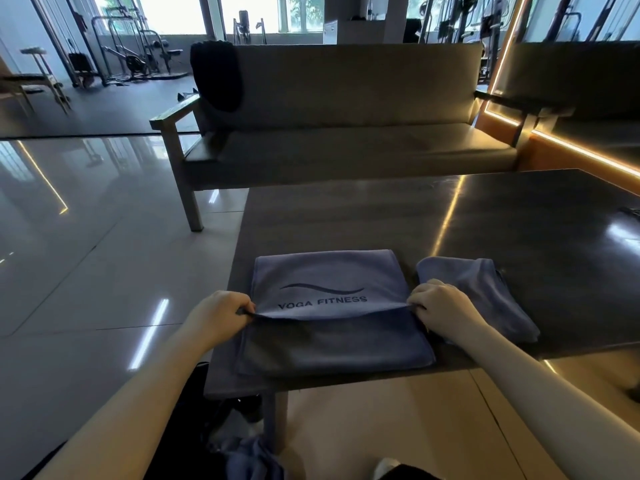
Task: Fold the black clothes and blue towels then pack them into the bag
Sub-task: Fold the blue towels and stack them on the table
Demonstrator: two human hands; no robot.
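1. A dim gym lounge: machines by the far windows, a sofa (346, 98) on glossy tiles, and a dark table (519, 237) in front.
2. A blue towel (329, 278) lies flat at the table's near left corner, with its near end reaching the table's edge.
3. The left hand (221, 310) pinches one end of its raised fold edge. The right hand (440, 303) pinches the other end, so the hands are well apart with the edge taut between them.
4. Handling: it looks light, soft and limp. It should sag wherever it is unsupported, so the two corners are the sound places to hold, and the polished top may let it slide.
5. Printing on the towel reads "YOGA FITNESS" under a dark wave line. No other writing is legible.
6. A folded towel (485, 289) lies just to the right, behind the right hand.
7. A black cloth (216, 77) hangs over the sofa's back at its left end.
8. Below the table, more blue cloth (252, 459) lies on a dark shape that may be the bag; I cannot tell.
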